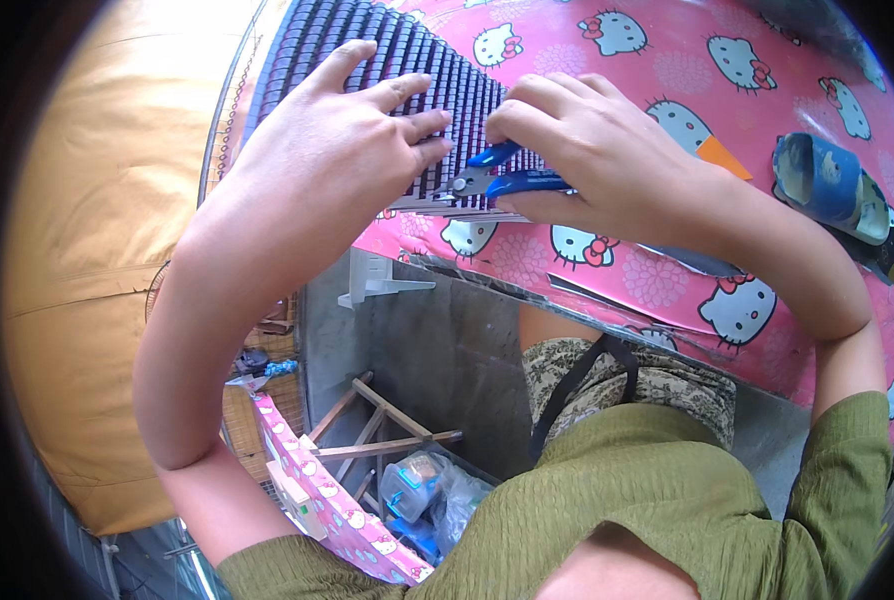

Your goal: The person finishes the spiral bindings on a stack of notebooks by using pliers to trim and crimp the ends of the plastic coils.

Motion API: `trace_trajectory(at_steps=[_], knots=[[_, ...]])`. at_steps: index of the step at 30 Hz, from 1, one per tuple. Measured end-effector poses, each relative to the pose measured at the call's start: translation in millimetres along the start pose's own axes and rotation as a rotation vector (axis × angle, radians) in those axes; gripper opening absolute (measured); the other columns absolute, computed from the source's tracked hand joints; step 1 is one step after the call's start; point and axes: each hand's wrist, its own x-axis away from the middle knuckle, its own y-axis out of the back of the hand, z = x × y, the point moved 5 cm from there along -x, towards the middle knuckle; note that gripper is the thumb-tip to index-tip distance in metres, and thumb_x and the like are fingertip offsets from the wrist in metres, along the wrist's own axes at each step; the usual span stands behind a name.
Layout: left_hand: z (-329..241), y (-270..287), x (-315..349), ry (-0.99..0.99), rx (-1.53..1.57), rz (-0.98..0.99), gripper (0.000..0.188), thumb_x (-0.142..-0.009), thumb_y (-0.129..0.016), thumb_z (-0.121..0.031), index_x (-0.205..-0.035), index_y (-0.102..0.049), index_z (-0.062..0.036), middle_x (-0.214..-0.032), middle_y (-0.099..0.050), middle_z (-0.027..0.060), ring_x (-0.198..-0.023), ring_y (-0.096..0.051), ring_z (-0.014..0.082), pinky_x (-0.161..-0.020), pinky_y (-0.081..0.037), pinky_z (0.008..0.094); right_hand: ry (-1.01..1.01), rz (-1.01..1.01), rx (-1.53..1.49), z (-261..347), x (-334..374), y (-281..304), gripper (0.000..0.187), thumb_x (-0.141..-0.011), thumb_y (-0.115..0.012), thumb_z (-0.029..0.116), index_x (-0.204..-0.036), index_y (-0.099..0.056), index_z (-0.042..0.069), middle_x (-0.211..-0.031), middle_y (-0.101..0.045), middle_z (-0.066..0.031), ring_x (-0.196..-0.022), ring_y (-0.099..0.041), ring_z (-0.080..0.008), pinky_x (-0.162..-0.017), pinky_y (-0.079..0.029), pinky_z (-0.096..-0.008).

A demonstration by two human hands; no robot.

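Note:
A dark sheet with a dense grid of small ridged pieces (367, 45) lies on the table at the upper left. My left hand (357, 125) rests across it, fingers spread, holding nothing. Blue-handled flush cutters (523, 182) are gripped in my right hand (587, 140), my fingers wrapped round the handles. The metal jaws point left and meet the sheet's near edge, close to my left little finger. What lies between the jaws is too small to make out.
A pink patterned cover (657, 80) spreads over the table. Right of my hand are an orange slip (724, 158) and a blue cut-open container (817, 175). A tan cloth (107, 250) hangs at left. Below the table stand a wooden frame (382, 430) and a plastic tub (412, 485).

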Motion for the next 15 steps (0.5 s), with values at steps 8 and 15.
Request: trace_trajectory(at_steps=[8,15], knots=[[-3.0,1.6,-2.7,0.05,0.009,-0.022,0.036,-0.075,-0.062,-0.005,-0.108,-0.071,-0.015,-0.121,-0.065,-0.0029,-0.125,-0.05,0.0142,-0.112,-0.03,0.0391,0.049,-0.055,0.051,3.1,-7.1,-4.3,0.044,-0.074,-0.074,0.032,-0.104,-0.056,0.006,-0.101,-0.059,-0.0123,-0.102,-0.06,-0.0287,-0.085,-0.047,-0.0413],[-5.6,3.8,-4.2,0.094,0.017,-0.02,0.038,-0.073,-0.064,-0.002,-0.108,-0.071,-0.0162,-0.122,-0.064,-0.003,-0.124,-0.051,0.0141,-0.112,-0.031,0.0392,0.086,-0.101,0.034,6.4,-11.1,8.0,0.041,-0.071,-0.075,0.024,-0.103,-0.058,0.006,-0.1,-0.059,-0.011,-0.093,-0.059,-0.0292,-0.08,-0.046,-0.0407]])
